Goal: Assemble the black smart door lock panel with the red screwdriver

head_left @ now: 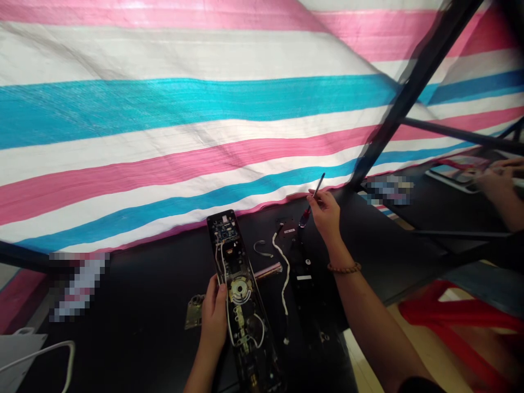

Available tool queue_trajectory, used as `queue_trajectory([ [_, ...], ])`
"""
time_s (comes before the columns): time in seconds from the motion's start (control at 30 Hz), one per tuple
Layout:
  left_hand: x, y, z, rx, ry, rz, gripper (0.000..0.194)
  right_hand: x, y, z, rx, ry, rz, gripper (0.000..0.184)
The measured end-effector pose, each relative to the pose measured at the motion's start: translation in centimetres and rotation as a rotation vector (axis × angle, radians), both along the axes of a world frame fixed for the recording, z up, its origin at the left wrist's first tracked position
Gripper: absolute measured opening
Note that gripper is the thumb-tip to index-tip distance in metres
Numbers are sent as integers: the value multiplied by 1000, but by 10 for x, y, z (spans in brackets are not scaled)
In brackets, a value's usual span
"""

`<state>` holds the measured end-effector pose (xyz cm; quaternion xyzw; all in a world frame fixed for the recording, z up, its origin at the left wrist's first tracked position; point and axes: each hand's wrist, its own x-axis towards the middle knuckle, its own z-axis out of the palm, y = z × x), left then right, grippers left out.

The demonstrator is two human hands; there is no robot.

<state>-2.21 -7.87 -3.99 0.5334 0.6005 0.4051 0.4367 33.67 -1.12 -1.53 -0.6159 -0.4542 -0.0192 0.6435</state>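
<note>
My left hand grips the edge of a long black electronic door lock panel, whose circuit board, wiring and round coil face up. My right hand pinches a screwdriver with a dark translucent handle, its shaft pointing up and away from the panel. Below that hand lies a black lock back plate with a white-sheathed cable beside it. Between the plate and panel are a short wire and a brass-coloured metal bar. A small metal plate lies left of my left hand.
Everything lies on a black table backed by a pink, white and blue striped tarpaulin. Black metal frame bars cross at the right. Another person's hand works near a tablet. A red stool stands on the floor.
</note>
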Motion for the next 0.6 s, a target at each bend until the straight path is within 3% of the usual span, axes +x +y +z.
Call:
queue_trajectory([
  [0.37,-1,3,-6,-2,-29,2,58,-1,1,-3,5,132,53,36],
  [0.6,-3,2,-9,-46,13,31,61,1,-1,0,6,-48,-28,31],
])
